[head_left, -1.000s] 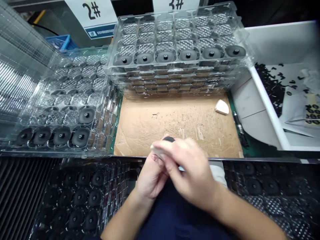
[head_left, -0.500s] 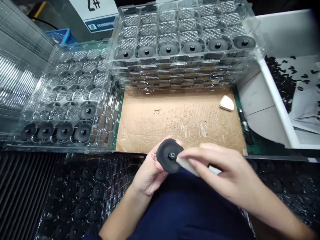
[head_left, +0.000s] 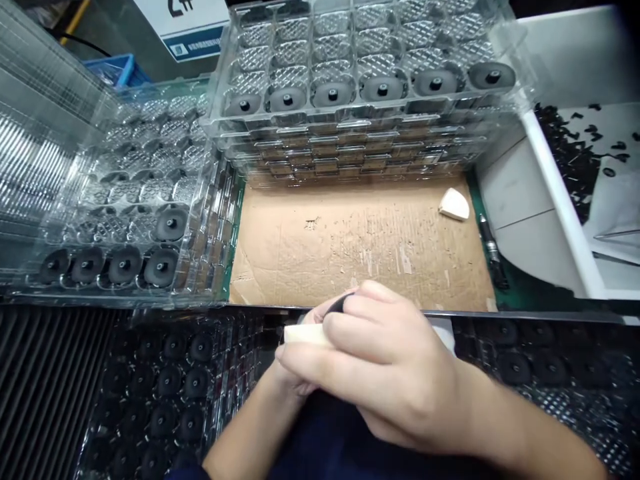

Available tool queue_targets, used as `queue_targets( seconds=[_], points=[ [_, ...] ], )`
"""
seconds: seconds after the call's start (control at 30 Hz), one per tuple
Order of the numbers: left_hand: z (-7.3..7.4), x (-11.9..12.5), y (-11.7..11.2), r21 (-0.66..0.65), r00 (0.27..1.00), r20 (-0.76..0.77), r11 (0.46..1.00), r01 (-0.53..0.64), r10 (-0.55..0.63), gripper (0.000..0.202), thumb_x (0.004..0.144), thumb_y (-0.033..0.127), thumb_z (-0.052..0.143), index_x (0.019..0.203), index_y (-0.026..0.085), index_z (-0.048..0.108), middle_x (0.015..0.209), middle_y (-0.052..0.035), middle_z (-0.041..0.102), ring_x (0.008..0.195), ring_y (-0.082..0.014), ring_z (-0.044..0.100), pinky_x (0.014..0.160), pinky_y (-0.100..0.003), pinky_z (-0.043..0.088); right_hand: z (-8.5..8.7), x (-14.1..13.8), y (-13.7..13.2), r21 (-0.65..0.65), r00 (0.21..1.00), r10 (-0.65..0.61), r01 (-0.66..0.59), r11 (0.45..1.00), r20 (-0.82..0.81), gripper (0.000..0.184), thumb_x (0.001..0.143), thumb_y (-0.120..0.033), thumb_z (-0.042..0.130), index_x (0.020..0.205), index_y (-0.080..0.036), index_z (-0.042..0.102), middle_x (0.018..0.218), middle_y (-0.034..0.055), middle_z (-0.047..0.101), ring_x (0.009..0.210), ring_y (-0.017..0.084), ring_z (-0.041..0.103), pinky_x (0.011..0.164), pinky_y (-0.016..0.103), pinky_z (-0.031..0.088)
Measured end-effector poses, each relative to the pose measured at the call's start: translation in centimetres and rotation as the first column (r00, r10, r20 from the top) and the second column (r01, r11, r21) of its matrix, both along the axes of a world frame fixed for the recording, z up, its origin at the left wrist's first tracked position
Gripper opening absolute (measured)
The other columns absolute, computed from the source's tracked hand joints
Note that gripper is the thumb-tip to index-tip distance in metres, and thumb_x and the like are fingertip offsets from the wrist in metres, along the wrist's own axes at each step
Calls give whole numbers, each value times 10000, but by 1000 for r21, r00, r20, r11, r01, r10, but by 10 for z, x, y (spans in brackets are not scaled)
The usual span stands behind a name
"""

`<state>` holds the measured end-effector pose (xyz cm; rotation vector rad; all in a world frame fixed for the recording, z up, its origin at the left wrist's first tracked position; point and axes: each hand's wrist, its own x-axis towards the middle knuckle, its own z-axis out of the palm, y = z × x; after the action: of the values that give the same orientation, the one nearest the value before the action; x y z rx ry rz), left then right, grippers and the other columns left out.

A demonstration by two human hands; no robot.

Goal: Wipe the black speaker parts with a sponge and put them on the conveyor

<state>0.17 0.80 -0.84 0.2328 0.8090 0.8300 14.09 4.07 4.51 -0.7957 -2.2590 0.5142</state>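
Above my lap, my left hand (head_left: 294,385) is closed on a black round disc with a small centre post. Only a dark sliver of the disc (head_left: 338,305) shows, since my right hand covers most of it. My right hand (head_left: 385,363) pinches a cream-white sponge block (head_left: 306,335) between thumb and fingers, over the disc. Whether the sponge touches the disc is hidden. A second white wedge-shaped piece (head_left: 455,204) lies at the right of the cardboard sheet (head_left: 285,247).
Stacked clear trays (head_left: 350,127) with black discs stand behind the cardboard; another stack (head_left: 197,233) is at left. Lower trays (head_left: 165,373) of discs sit below the table edge. A white bin (head_left: 565,220) holds small black parts and tweezers. A black pen-like tool (head_left: 493,250) lies beside it.
My right hand has moved left with the sponge, across the disc, and now hides most of it. My left hand still holds the disc at nearly the same place.
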Motion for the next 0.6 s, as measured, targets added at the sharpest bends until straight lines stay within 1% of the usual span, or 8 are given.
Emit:
queue_targets(
  seconds=[0.03, 0.1, 0.17, 0.23, 0.37, 0.47, 0.53, 0.6],
  points=[
    [-2, 1, 1, -1, 1000, 10, 1000, 11, -11, 233, 627, 240, 799, 843, 208, 717, 823, -28, 717, 878, -244, 672, 769, -313, 550, -4, 2, 3, -48, 999, 15, -18, 999, -46, 317, 946, -184, 372, 975, -177, 688, 699, 8, 661, 620, 129, 529, 586, 303, 359],
    [-4, 1, 2, 1, 997, 69, 999, 33, -33, 313, 621, 192, 803, 920, 212, 710, 904, -17, 730, 887, -219, 684, 778, -277, 546, -19, 11, 13, -252, 980, -167, 135, 958, -110, 264, 926, -228, 429, 1008, -203, 678, 841, 12, 707, 709, 130, 594, 638, 285, 424],
    [-4, 0, 4, 11, 988, 153, 1000, 29, -30, 404, 620, 179, 809, 1003, 230, 689, 984, -9, 731, 887, -197, 698, 774, -245, 542, -45, 24, 20, -476, 899, -435, 362, 802, -49, 237, 898, -274, 475, 1001, -216, 680, 943, 24, 717, 753, 148, 628, 648, 284, 466],
    [-4, -2, 5, 15, 976, 218, 1000, 15, -18, 443, 620, 181, 813, 1035, 249, 677, 1021, -7, 730, 899, -196, 703, 776, -236, 541, -76, 35, 18, -567, 843, -536, 468, 677, 56, 248, 876, -298, 485, 985, -205, 688, 966, 46, 720, 739, 170, 640, 633, 302, 486],
    [-5, -3, 7, -15, 975, 220, 1000, -11, 14, 473, 588, 193, 836, 1027, 230, 667, 978, -14, 733, 869, -194, 708, 762, -232, 542, -125, 46, -5, -579, 867, -486, 453, 678, 110, 234, 839, -283, 510, 970, -206, 688, 952, 60, 725, 830, 207, 662, 731, 343, 514],
    [-7, -1, 7, -15, 975, 220, 1000, -3, 6, 513, 567, 254, 852, 1041, 224, 658, 1001, -28, 719, 888, -204, 700, 778, -242, 536, -117, 47, -16, -578, 835, -540, 492, 651, 102, 264, 868, -299, 490, 1064, -195, 632, 1000, 75, 709, 833, 200, 662, 713, 329, 520],
    [-7, 1, 7, 9, 977, 213, 1000, -10, 8, 554, 552, 296, 857, 1062, 225, 652, 1040, -39, 706, 920, -218, 689, 783, -254, 535, -88, 42, -17, -547, 797, -602, 529, 648, 58, 272, 898, -314, 474, 1117, -207, 594, 1058, 74, 682, 861, 188, 649, 707, 313, 513],
    [-7, 3, 6, 24, 984, 178, 999, -33, 28, 594, 530, 313, 865, 1077, 228, 650, 1053, -41, 700, 929, -207, 679, 783, -248, 532, -54, 31, -19, -448, 795, -605, 529, 721, -34, 248, 905, -278, 488, 1129, -231, 584, 1090, 58, 661, 910, 180, 627, 740, 305, 493]
  ],
)
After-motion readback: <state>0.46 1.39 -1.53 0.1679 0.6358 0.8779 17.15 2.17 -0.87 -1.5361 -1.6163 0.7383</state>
